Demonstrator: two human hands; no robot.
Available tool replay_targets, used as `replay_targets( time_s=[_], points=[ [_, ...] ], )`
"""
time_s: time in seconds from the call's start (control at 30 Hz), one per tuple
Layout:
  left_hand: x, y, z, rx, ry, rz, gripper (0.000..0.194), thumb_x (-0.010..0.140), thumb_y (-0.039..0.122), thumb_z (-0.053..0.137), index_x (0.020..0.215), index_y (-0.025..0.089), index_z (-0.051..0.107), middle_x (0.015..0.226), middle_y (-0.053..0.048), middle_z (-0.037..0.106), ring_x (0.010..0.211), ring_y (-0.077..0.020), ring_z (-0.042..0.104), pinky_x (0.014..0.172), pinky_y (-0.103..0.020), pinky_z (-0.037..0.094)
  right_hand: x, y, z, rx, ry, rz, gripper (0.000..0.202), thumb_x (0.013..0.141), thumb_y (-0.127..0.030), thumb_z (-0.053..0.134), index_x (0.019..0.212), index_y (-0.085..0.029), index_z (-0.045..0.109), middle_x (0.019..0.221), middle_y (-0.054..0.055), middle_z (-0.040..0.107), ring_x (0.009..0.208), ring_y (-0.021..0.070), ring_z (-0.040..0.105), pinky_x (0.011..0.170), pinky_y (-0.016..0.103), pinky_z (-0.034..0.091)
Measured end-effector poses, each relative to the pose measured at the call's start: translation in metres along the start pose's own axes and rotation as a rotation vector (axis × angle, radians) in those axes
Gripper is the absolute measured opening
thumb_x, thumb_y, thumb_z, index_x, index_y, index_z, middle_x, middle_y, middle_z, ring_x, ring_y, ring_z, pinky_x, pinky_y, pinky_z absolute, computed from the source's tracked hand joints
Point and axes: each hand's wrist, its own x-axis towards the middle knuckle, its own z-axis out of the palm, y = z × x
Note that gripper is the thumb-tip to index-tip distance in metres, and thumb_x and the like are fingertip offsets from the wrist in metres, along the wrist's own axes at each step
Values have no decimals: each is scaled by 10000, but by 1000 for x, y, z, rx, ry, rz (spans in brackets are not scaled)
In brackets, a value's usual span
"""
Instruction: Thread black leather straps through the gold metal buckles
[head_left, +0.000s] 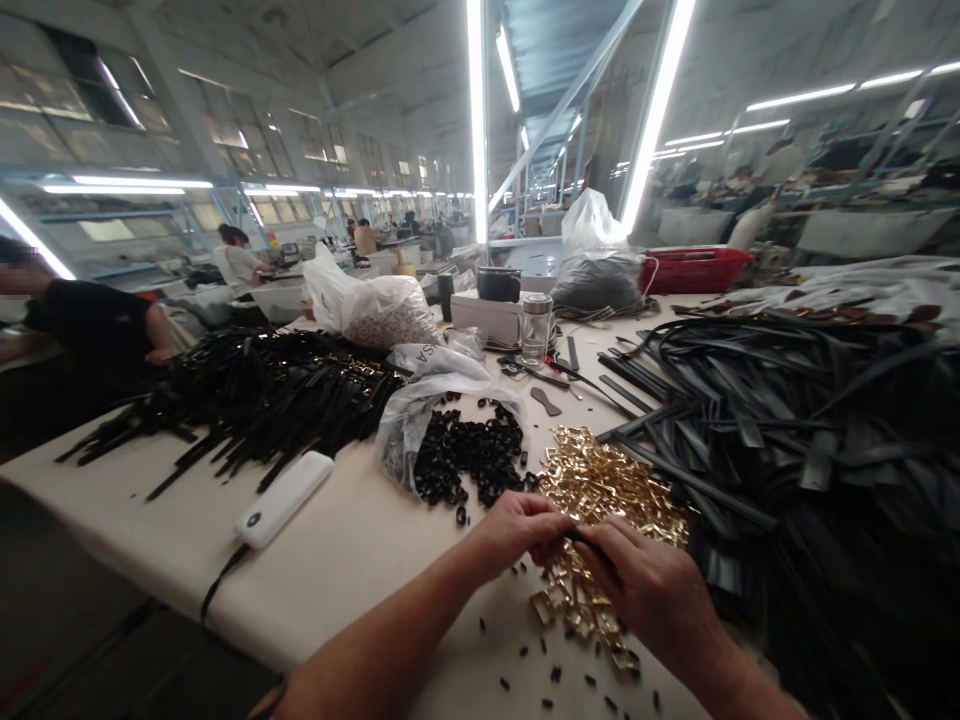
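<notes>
In the head view, my left hand (pixel 519 530) and right hand (pixel 649 575) meet, fingers closed on a dark strip (pixel 581 540) over gold buckles (pixel 600 490) at near right; black loops (pixel 469 450) spill from a clear bag (pixel 401 425) just left.

Bare hands, bare forearms, one dark edge at the elbow

The left hand (pixel 517 530) is uncovered, with rounded fingers and a wrist that widens smoothly into a long, bare left forearm (pixel 405 630). Near its elbow end shows a small dark piece (pixel 271 697) with a thin paler strip along it; whether it is a sleeve edge or a band is unclear. The right hand (pixel 649 570) is bare too, its back broad and gently rounded, and the right forearm (pixel 739 670) is uncovered as far as it shows
</notes>
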Motion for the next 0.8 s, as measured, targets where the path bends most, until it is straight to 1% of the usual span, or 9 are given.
replay_targets(
  time_s=[0.07,0.13,0.23,0.33,0.47,0.57,0.67,0.73,0.8],
  points=[
    [-4,9,-12,94,26,28,354,730,490,652,665,144,616,556,-1,582,443,-96,508,461,-221,372,1,-1,-1,5,-25,9,296,976,-321,401,809,-194,610,662,18,600,550,136,570,553,281,329],
    [-11,21,-32,272,116,109,296,763,442,623,704,152,634,606,-8,604,489,-108,527,499,-230,393,2,-1,-3,5,-35,18,314,978,-320,387,780,-193,596,659,16,591,542,133,558,544,281,314],
    [-27,38,-67,755,237,251,142,786,274,588,708,175,654,631,-1,602,558,-121,530,551,-231,381,3,-1,-4,-1,-33,15,327,979,-314,375,761,-190,585,659,17,589,530,129,543,528,279,298],
    [-42,43,-91,1178,174,306,111,733,131,575,701,194,660,710,-6,613,632,-134,543,608,-231,383,3,0,-4,9,-16,13,324,979,-312,374,777,-184,593,664,16,590,533,124,545,529,270,297],
    [-49,30,-99,1484,14,260,132,718,124,597,802,203,662,849,-22,621,744,-158,576,657,-229,400,1,4,-4,17,37,2,296,971,-316,406,794,-182,601,652,7,577,520,116,540,527,252,310],
    [-45,16,-101,1554,17,222,96,730,157,608,793,197,668,873,-32,626,742,-163,585,660,-234,410,1,6,-5,28,69,4,270,965,-309,423,800,-188,599,661,9,586,540,120,566,540,233,354],
    [-37,7,-104,1526,79,197,64,688,140,621,700,180,669,822,-37,630,715,-169,583,652,-247,411,2,11,-6,39,124,-3,260,968,-312,411,823,-201,596,678,10,606,546,120,592,531,217,396],
    [-33,5,-104,1403,167,231,58,665,128,622,653,169,660,793,-36,632,718,-171,578,660,-255,408,3,14,-8,45,142,-27,250,964,-316,416,823,-210,593,674,6,612,540,118,603,519,205,421],
    [-29,6,-98,1136,262,271,33,666,155,631,645,162,655,747,-28,631,696,-162,568,646,-256,402,6,16,-12,43,135,-61,229,955,-311,436,815,-216,589,663,3,613,539,117,613,514,192,442]
  ],
)
